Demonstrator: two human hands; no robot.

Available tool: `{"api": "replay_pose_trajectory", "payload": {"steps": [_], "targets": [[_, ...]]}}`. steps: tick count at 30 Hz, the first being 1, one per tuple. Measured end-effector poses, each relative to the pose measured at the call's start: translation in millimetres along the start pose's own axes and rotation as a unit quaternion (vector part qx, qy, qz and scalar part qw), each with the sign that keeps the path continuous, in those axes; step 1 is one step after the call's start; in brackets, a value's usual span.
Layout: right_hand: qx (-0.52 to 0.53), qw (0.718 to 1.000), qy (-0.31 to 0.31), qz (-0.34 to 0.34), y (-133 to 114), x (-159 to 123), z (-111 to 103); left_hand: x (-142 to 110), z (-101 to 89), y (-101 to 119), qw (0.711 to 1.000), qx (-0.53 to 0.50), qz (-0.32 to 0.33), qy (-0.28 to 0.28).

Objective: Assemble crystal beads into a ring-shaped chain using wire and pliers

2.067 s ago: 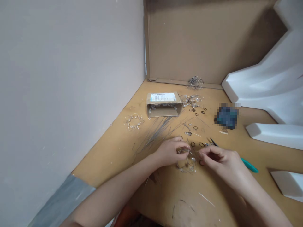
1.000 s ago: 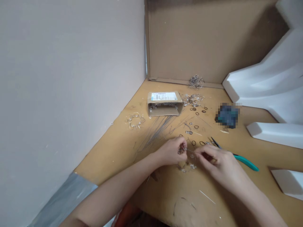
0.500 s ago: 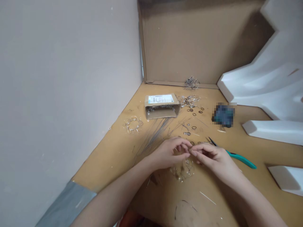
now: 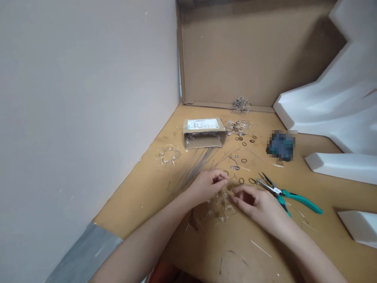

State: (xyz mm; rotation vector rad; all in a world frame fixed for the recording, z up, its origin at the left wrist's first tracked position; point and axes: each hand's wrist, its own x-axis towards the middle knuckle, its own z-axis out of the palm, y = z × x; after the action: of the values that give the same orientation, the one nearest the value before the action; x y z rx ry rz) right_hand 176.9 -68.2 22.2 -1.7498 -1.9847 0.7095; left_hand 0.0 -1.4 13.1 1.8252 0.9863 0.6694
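Both hands work a small beaded wire cluster (image 4: 222, 204) lying on the worktop near its front edge. Left hand (image 4: 206, 186) pinches narrow on the cluster's upper part; right hand (image 4: 259, 206) pinches its right side, fingertips closed on wire. Teal pliers (image 4: 290, 193) lie open just right of the right hand, untouched. Loose wires (image 4: 196, 165) fan toward the cardboard box (image 4: 204, 133); small rings (image 4: 243, 160) scattered behind. Judgement: keep the left pinch steady, twist in short turns, press the cluster flat so beads don't slip.

Both forearms bare, no sleeves; left hand (image 4: 206, 186), right hand (image 4: 260, 206) ungloved.
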Motion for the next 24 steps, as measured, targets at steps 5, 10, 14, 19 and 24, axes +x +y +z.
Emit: {"api": "replay_pose_trajectory", "payload": {"steps": [5,10,14,19,24], "targets": [[-0.063,0.997,0.007,0.053,-11,-1,3,0,-2.3,-1,1.000,-0.001,-0.005,-0.007],[-0.049,0.995,-0.004,0.082,-18,-2,6,-1,-4.7,2,1.000,-0.013,-0.016,-0.009],[-0.061,0.993,-0.008,0.098,-25,-4,12,-2,-5.4,4,0.998,-0.062,-0.026,-0.012],[-0.040,0.998,0.002,0.047,-18,-5,16,-2,-6.3,5,0.991,-0.128,-0.033,-0.021],[-0.046,0.997,0.060,0.017,-8,-3,14,-5,-6.6,6,0.991,-0.122,-0.015,-0.048]]}}
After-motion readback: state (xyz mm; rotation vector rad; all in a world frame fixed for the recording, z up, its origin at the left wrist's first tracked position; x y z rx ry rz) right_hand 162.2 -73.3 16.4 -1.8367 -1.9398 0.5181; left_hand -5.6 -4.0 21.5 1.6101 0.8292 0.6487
